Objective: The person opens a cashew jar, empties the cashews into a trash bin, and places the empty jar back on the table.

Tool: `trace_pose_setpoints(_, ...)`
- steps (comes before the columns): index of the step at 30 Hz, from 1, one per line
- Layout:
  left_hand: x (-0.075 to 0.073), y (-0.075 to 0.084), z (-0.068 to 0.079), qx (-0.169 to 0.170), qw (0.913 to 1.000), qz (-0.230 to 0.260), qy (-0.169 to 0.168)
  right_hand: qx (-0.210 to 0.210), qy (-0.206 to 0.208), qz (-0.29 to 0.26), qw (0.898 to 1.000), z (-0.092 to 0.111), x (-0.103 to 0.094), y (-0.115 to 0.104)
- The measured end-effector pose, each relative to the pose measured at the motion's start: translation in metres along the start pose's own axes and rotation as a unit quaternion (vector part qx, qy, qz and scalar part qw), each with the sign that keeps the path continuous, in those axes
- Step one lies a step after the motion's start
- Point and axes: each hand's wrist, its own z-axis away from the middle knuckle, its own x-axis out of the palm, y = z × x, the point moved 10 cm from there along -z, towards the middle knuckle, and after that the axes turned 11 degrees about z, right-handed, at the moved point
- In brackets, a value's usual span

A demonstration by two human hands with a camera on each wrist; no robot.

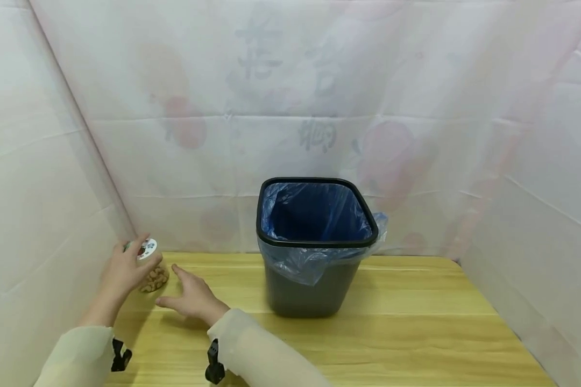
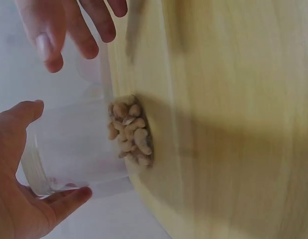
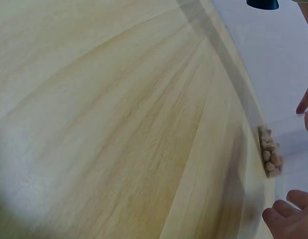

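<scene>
Tan, curved nuts (image 2: 128,130) fill the base of a clear cylindrical jar (image 2: 76,142); your left hand (image 1: 126,269) grips it near the white lid (image 1: 148,247); your right hand (image 1: 193,296), fingers extended, is beside.

Left grip (image 1: 124,269) curved, thumb opposite fingers; right grip (image 1: 193,295) near it, thumb and fingers parted.

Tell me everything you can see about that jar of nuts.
The jar is clear, probably plastic, with a white printed lid and tan nuts at its bottom. It is roughly upright, at the far left of the table. The left hand grips it near the lid; the right hand is close but apart.
</scene>
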Motion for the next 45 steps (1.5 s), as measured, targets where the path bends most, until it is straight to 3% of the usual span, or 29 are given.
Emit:
trace_pose_setpoints(6,-0.002,0.017,0.000,0.008,1.0000,-0.004,0.001,0.003,0.018,-0.005,1.000,0.004,-0.012,0.002)
trace_pose_setpoints(16,-0.007,0.070,0.009,0.048,0.9987,-0.012,0.010,-0.029,0.032,0.005,0.999,0.017,-0.032,0.004)
trace_pose_setpoints(21,-0.007,0.089,0.016,0.072,0.9973,-0.010,0.013,-0.026,0.045,-0.016,0.999,0.026,-0.043,0.010)
trace_pose_setpoints(34,0.008,0.132,0.046,0.126,0.9918,0.019,0.001,-0.016,0.073,-0.090,0.993,0.060,-0.066,0.029)
trace_pose_setpoints(45,0.017,0.175,0.072,0.203,0.9782,0.038,0.021,-0.045,0.087,-0.130,0.987,0.091,-0.091,0.034)
